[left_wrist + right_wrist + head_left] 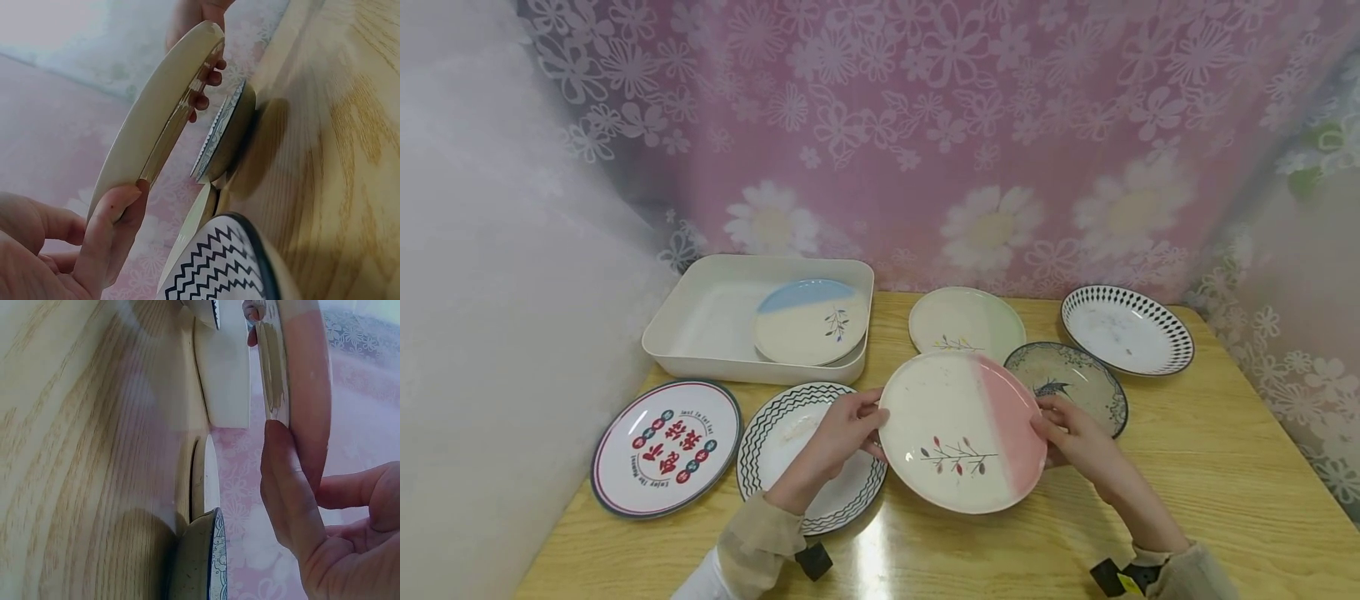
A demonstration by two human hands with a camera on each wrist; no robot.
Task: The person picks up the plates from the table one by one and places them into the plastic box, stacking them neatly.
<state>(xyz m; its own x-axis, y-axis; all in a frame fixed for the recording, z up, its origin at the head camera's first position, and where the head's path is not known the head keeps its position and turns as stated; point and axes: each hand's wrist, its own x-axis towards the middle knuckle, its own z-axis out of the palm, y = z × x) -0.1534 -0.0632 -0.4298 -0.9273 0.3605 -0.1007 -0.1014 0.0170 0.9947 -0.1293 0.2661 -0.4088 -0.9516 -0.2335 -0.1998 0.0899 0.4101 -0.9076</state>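
Observation:
A round cream plate with a pink side and a painted twig [951,429] is held up off the table between both hands, its face tilted toward me. My left hand [842,429] pinches its left rim, thumb on top and fingers beneath. At the opposite rim my right hand [1078,437] grips the pink side the same way. In the left wrist view the plate's pale underside [156,112] and foot ring show. Below the left forearm lies a white plate with black zigzag lines [782,425]. Behind the right fingers is a bowl-like plate with a dark patterned rim [1090,383].
A white bin [700,321] at the back left holds a blue-and-cream plate [797,321]. Left front lies a plate with red characters [640,425]. At the back are a cream-green plate [962,312] and a diamond-rimmed plate [1120,325]. A pink floral curtain [880,150] hangs behind the wooden table [1210,467].

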